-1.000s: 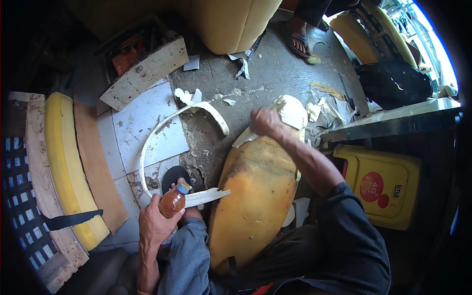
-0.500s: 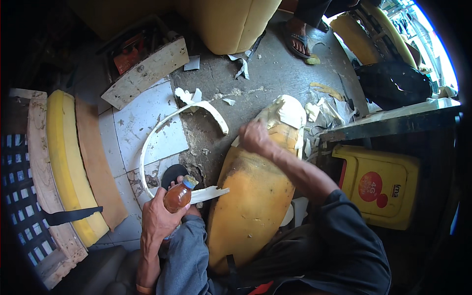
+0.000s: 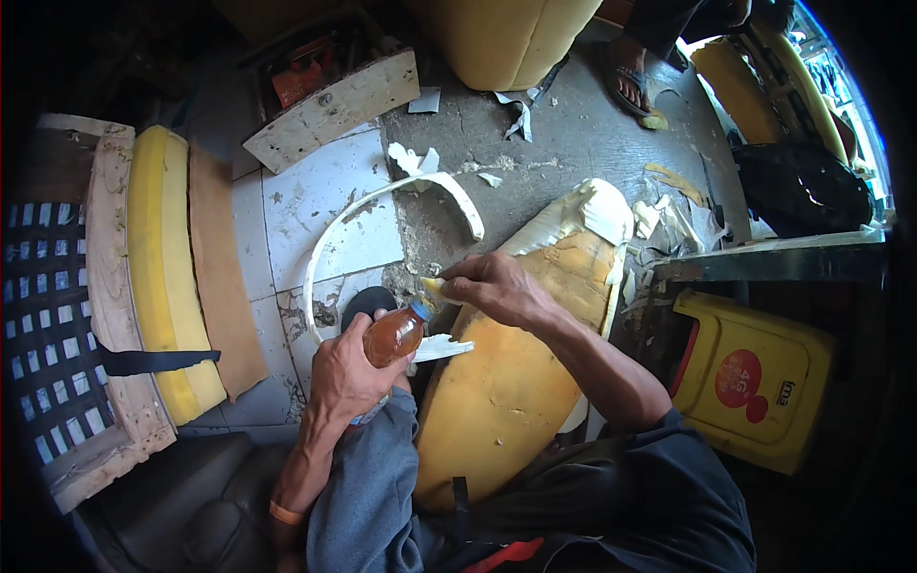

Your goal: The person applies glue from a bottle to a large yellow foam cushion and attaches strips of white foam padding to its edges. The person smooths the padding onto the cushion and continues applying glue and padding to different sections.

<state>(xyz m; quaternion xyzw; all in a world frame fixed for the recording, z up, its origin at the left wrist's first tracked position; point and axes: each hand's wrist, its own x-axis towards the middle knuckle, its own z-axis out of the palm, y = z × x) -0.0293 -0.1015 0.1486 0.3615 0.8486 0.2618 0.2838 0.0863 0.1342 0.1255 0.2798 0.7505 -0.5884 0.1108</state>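
Observation:
My left hand (image 3: 342, 377) is wrapped round a clear bottle of amber liquid (image 3: 394, 336), tilted so its blue neck points up and to the right. Close to that neck, my right hand (image 3: 501, 291) pinches a small yellow piece of foam (image 3: 433, 285); whether it touches the rim I cannot tell. Under my right arm lies a long yellow foam seat pad (image 3: 511, 392), running away from my lap. Pale foam (image 3: 604, 212) covers its far end. A torn white foam strip (image 3: 443, 348) sticks out beyond the bottle toward the pad.
A long curved foam strip (image 3: 312, 277) lies on the tiles. At the left are a wooden frame (image 3: 113, 248) and a yellow foam bar (image 3: 158, 277). A wooden box (image 3: 334, 110) stands farther off. On the right is a yellow container (image 3: 759, 372); a person's sandalled foot (image 3: 630, 86) is beyond.
My right hand has come back from the pad's far end to the bottle's neck, and the foam piece now shows in its fingers. The bottle leans more to the right. The whole view has shifted.

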